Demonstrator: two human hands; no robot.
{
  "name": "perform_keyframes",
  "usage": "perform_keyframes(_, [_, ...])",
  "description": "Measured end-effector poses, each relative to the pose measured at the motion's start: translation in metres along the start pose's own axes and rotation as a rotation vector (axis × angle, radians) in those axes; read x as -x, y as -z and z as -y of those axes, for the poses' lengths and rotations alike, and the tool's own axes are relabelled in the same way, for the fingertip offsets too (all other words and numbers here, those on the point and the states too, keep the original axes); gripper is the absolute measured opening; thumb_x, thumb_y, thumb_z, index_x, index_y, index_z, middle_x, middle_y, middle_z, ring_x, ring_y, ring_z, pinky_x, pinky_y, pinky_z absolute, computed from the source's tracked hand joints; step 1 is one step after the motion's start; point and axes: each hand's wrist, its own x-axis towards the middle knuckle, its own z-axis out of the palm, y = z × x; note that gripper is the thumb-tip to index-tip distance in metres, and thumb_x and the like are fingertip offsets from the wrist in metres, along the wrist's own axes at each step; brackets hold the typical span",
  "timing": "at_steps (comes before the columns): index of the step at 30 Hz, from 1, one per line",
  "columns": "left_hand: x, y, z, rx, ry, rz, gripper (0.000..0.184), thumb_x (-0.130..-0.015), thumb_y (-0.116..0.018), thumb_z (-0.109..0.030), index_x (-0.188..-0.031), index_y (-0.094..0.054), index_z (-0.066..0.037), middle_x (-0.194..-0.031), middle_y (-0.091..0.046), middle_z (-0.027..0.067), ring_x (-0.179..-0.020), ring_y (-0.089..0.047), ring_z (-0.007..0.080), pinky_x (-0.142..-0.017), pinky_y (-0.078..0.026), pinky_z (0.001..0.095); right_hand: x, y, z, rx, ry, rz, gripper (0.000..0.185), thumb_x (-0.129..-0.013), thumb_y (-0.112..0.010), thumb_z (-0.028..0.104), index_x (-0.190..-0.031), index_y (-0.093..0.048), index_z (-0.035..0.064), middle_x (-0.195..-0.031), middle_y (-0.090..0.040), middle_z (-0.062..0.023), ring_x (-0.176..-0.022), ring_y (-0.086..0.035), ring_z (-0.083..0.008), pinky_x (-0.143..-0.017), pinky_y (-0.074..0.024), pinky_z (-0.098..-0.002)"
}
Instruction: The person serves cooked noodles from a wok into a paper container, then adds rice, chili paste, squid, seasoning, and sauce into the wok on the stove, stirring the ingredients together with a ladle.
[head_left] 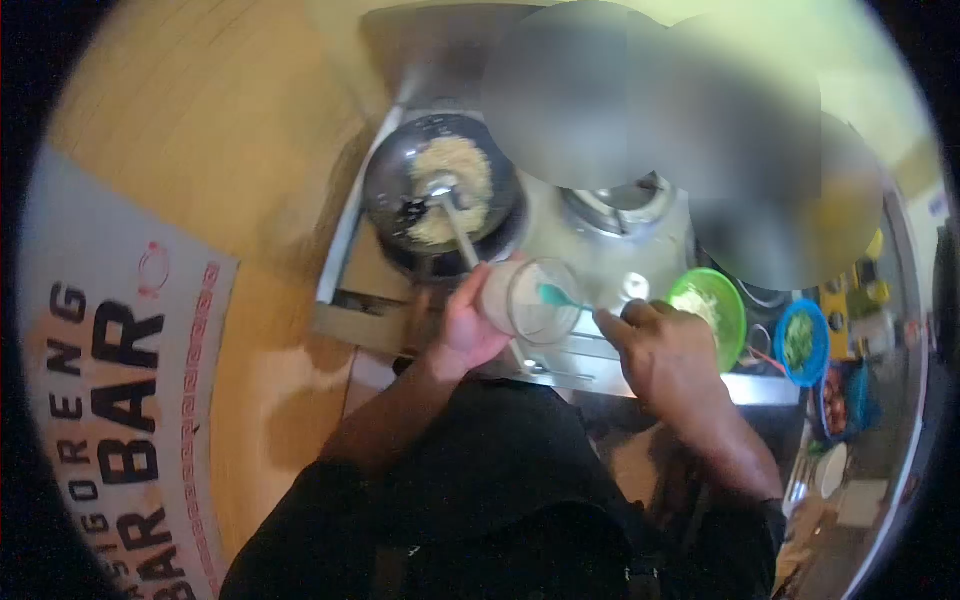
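My left hand [470, 325] is wrapped round a clear round jar [528, 302] with pale contents, held in front of the stove. In my right hand [650, 345] is the handle of a small teal spoon [560, 296], its bowl inside the jar's mouth. Behind the left hand stands a dark wok [385, 185] holding pale food [452, 160], perhaps noodles or rice. A long-handled metal ladle [460, 235] rests in the wok, its handle running down behind the jar. Beside my right hand is a green bowl [735, 310] with pale shreds in it.
A bare burner [620, 208] sits right of the wok. Farther right are a blue basket [822, 320] of chopped greens and a container of reddish-brown items [835, 400]. A lettered banner [140, 400] hangs at left. Blurred patches hide the upper right.
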Motion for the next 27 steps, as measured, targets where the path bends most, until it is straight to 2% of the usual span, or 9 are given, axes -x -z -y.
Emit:
perform_keyframes(3, [0.019,0.028,-0.044,0.024,-0.056,-0.065,0.052,-0.096,-0.035,-0.042,-0.133,-0.042,-0.006,-0.132,-0.049,0.0126,-0.121,-0.046,0.027,-0.103,-0.034,0.0459,-0.061,-0.011,0.035,-0.053,0.095,0.123,0.018,-0.077,-0.053,0.011,-0.092,-0.063,0.0091,-0.083,-0.063,-0.0088,-0.072,-0.064,-0.0267,-0.061,-0.0529,-0.038])
perform_keyframes(5, [0.021,0.053,-0.06,-0.01,-0.094,-0.09,0.054,-0.096,-0.034,-0.044,-0.134,-0.041,-0.006,-0.132,-0.049,0.013,-0.123,-0.045,0.0272,-0.104,-0.033,0.0468,-0.085,-0.032,0.044,-0.242,0.103,0.111,0.02,-0.078,-0.056,0.009,-0.094,-0.066,0.0094,-0.082,-0.064,-0.0109,-0.071,-0.065,-0.0279,-0.061,-0.0519,-0.0398])
perform_keyframes(7, [0.026,0.069,-0.074,0.019,-0.131,-0.134,0.053,-0.096,-0.034,-0.043,-0.132,-0.042,-0.005,-0.132,-0.048,0.0138,-0.123,-0.045,0.0281,-0.104,-0.033,0.0469,-0.101,-0.057,0.048,-0.469,0.065,0.069,0.02,-0.078,-0.058,0.008,-0.095,-0.068,0.0096,-0.08,-0.065,-0.012,-0.07,-0.065,-0.0289,-0.061,-0.051,-0.0411])
perform_keyframes(8, [0.028,0.074,-0.081,0.038,-0.136,-0.14,0.053,-0.096,-0.034,-0.043,-0.132,-0.042,-0.005,-0.132,-0.048,0.0141,-0.123,-0.045,0.0285,-0.104,-0.033,0.047,-0.107,-0.063,0.051,-0.633,0.014,0.036,0.019,-0.079,-0.062,0.006,-0.096,-0.069,0.0096,-0.079,-0.066,-0.0139,-0.067,-0.065,-0.0277,-0.059,-0.0503,-0.0389])
perform_keyframes(12, [0.031,0.095,-0.105,0.059,-0.141,-0.105,0.055,-0.096,-0.033,-0.044,-0.132,-0.042,-0.004,-0.133,-0.048,0.0149,-0.124,-0.044,0.0294,-0.105,-0.032,0.0474,-0.115,-0.095,0.062,-0.91,-0.197,-0.014,0.014,-0.082,-0.064,0.007,-0.094,-0.07,0.0072,-0.082,-0.067,-0.0152,-0.064,-0.064,-0.0233,-0.057,-0.0503,-0.0328])
perform_keyframes(18, [0.019,0.118,-0.123,0.087,-0.1,-0.055,0.055,-0.093,-0.039,-0.046,-0.13,-0.045,-0.005,-0.133,-0.048,0.013,-0.125,-0.044,0.0291,-0.104,-0.033,0.0479,-0.134,-0.101,0.071,-0.812,-0.108,-0.08,0.015,-0.082,-0.064,0.006,-0.096,-0.07,0.0074,-0.08,-0.067,-0.0151,-0.065,-0.065,-0.0242,-0.058,-0.0502,-0.0322])
perform_keyframes(21, [0.016,0.13,-0.129,0.121,-0.061,-0.074,0.056,-0.093,-0.039,-0.046,-0.131,-0.044,-0.005,-0.134,-0.047,0.013,-0.125,-0.043,0.0298,-0.104,-0.032,0.0494,-0.144,-0.115,0.072,-0.821,-0.126,-0.052,0.016,-0.082,-0.064,0.006,-0.097,-0.07,0.008,-0.079,-0.066,-0.0147,-0.064,-0.064,-0.0221,-0.058,-0.0497,-0.0313])
perform_keyframes(24, [0.014,0.154,-0.135,0.086,-0.089,-0.139,0.057,-0.093,-0.037,-0.047,-0.132,-0.044,-0.005,-0.135,-0.046,0.0134,-0.126,-0.042,0.0302,-0.104,-0.031,0.0504,-0.154,-0.116,0.076,-0.936,-0.234,0.0,0.016,-0.083,-0.064,0.007,-0.097,-0.07,0.008,-0.079,-0.067,-0.0142,-0.062,-0.063,-0.0193,-0.058,-0.0494,-0.031])
perform_keyframes(27, [0.021,0.178,-0.153,0.127,-0.146,-0.103,0.057,-0.094,-0.034,-0.047,-0.132,-0.044,-0.006,-0.134,-0.047,0.0141,-0.126,-0.042,0.0308,-0.105,-0.031,0.05,-0.171,-0.137,0.069,-0.997,-0.241,-0.015,0.016,-0.083,-0.064,0.007,-0.097,-0.07,0.0074,-0.078,-0.067,-0.0141,-0.061,-0.061,-0.0166,-0.058,-0.0491,-0.0299])
